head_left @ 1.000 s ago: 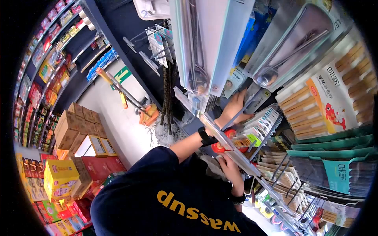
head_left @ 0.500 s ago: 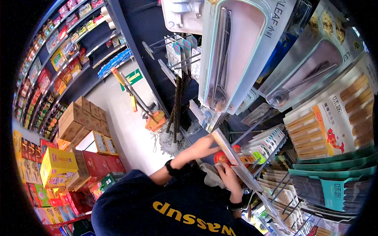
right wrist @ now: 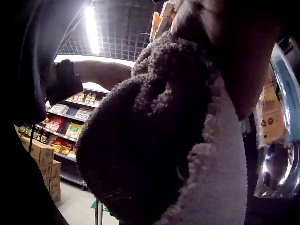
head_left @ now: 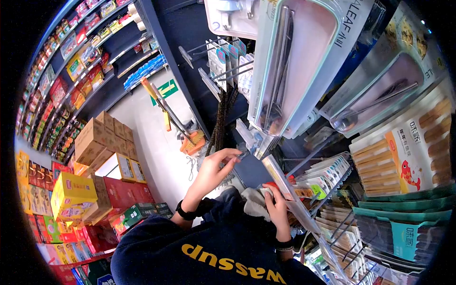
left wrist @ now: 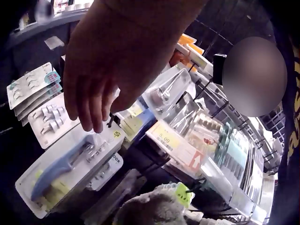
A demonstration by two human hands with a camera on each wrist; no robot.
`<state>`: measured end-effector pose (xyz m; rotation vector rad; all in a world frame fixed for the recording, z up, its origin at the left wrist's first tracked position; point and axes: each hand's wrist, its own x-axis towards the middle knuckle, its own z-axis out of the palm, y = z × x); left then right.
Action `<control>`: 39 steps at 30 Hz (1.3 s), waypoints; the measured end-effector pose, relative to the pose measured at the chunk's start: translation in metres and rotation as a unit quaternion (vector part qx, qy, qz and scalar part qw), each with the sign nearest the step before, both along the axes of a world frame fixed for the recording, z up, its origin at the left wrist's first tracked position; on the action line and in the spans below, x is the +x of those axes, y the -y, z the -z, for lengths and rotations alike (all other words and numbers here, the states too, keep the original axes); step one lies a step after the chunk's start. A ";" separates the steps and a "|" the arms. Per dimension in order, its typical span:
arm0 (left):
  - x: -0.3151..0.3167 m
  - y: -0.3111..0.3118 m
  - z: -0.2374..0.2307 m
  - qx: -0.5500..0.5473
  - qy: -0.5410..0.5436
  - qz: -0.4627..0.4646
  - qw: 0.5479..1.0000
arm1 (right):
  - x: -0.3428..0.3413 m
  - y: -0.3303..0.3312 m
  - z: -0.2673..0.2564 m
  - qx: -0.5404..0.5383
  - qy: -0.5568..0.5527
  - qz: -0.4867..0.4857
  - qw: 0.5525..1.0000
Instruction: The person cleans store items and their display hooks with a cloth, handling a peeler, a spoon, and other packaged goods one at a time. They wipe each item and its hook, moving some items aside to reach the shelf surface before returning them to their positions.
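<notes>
My left hand, with a dark band at the wrist, is raised in front of the rack. Its thumb and forefinger pinch a small clear plastic piece. In the left wrist view its fingertips overlap the top of a hanging pack with a blue-handled tool. Lower down, my right hand grips a grey fluffy cloth, bunched at my chest. This cloth fills much of the right wrist view and covers most of the fingers. Beside the right fingertips is a red object, partly covered.
Large cutlery packs hang close above. Chopstick packs line the right side, with metal hooks and a price rail jutting out. Cartons and a yellow box stand at left. An orange-headed broom leans behind.
My left hand has come out from behind the rail and moved left, its fingers now pinched together. The right hand stays on the cloth. The head view has shifted slightly.
</notes>
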<state>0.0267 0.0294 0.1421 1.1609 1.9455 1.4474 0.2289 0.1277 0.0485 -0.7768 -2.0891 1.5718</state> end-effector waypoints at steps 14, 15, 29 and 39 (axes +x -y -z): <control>0.018 -0.003 -0.027 0.006 -0.052 0.067 0.996 | 0.020 0.003 0.004 0.047 0.051 0.022 0.997; 0.018 -0.004 -0.026 0.024 -0.054 0.060 0.996 | 0.021 0.002 0.001 0.087 0.078 0.014 0.993; 0.012 -0.036 0.051 -0.012 -0.114 -0.035 0.993 | 0.027 0.009 0.009 -0.089 -0.062 0.082 0.991; 0.013 -0.085 0.074 0.059 -0.201 -0.147 0.967 | 0.034 0.012 0.032 -0.099 -0.016 0.044 0.994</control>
